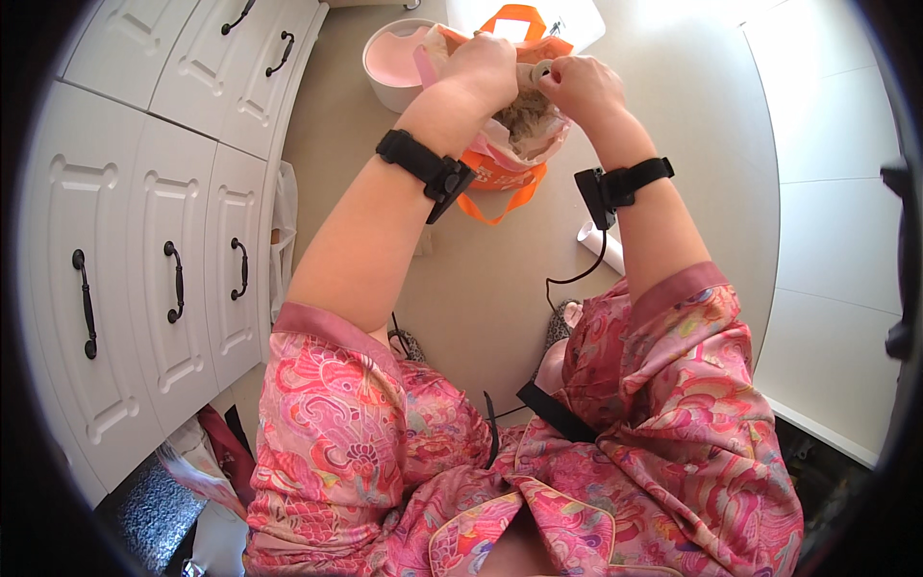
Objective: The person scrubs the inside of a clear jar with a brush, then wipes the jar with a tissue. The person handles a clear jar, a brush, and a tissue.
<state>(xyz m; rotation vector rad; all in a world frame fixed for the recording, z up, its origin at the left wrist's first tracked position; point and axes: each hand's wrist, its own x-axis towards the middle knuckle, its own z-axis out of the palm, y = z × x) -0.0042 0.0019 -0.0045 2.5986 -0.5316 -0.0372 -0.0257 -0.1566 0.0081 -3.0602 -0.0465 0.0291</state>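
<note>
Both hands are over an orange tote bag (497, 178) that stands on the floor, with pink and whitish lining inside it. My left hand (482, 68) is closed at the lining's left rim; what its fingers grip is hidden from view. My right hand (583, 86) is curled at the right rim, against a small pale ring-shaped object (541, 71), perhaps a roll. Between my hands, crumpled greyish-brown stuff (530, 119) shows in the bag's opening. Black straps with small devices circle both forearms.
A round white container with a pink top (395, 59) stands left of the bag, and a white translucent bin (577, 21) behind it. A white roll (601, 247) lies on the floor near my right forearm. White cabinets (195, 180) line the left side; a black cable hangs from the right strap.
</note>
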